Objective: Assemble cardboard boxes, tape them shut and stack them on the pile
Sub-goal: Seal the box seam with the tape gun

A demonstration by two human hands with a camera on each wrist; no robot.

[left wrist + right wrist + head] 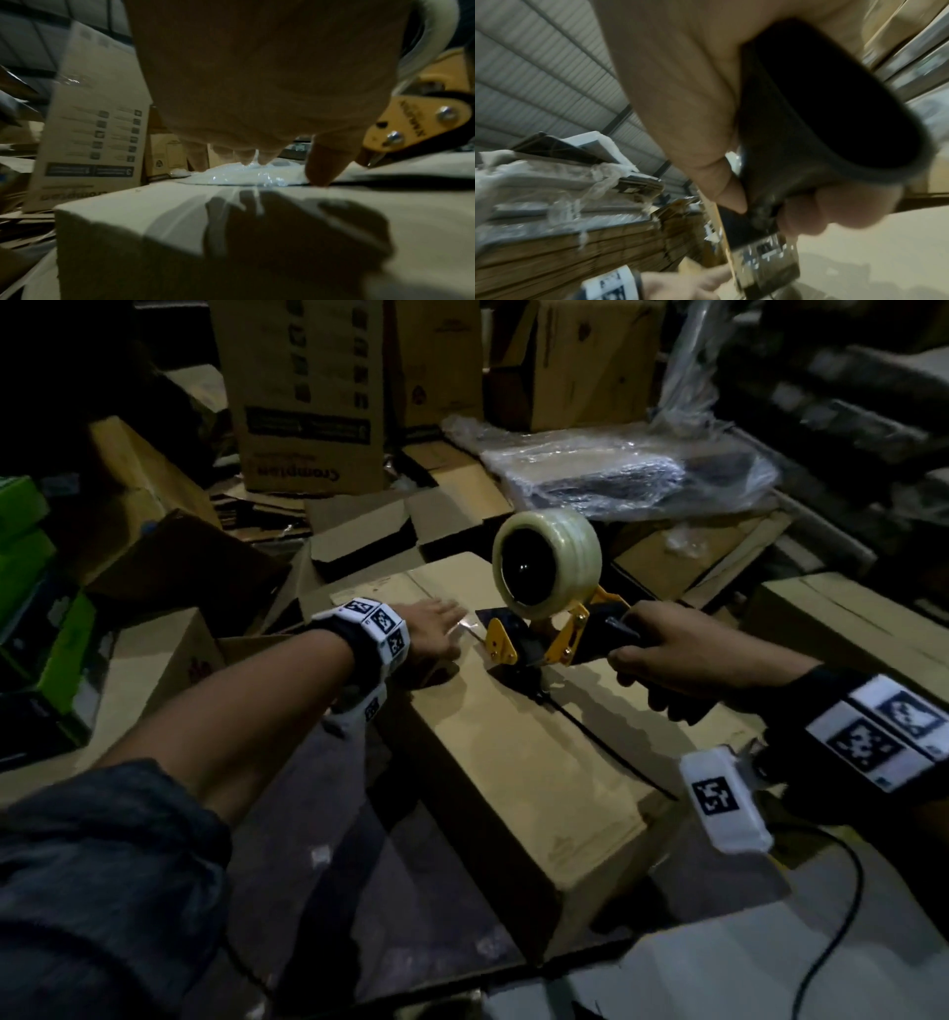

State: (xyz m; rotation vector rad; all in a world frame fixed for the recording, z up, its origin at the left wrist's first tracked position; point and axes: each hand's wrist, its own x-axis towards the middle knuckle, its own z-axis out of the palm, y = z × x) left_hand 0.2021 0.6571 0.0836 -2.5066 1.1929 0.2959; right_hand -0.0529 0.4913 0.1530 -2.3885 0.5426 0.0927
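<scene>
A closed brown cardboard box point(513, 762) lies in front of me, with a dark seam running along its top. My left hand point(431, 629) lies flat on the far end of the top with straight fingers, pressing clear tape point(244, 176) against the cardboard. My right hand point(662, 654) grips the black handle point(808, 121) of a yellow tape dispenser point(544, 629). The dispenser's front end sits on the seam just right of my left hand. Its roll of clear tape point(547, 557) stands above the box.
Flattened and standing cardboard boxes point(308, 392) crowd the back. A plastic-wrapped bundle point(616, 469) lies at the back right. Green boxes point(25, 546) sit at the left edge. Another carton point(847, 624) stands to the right. A black cable point(832, 942) runs at the lower right.
</scene>
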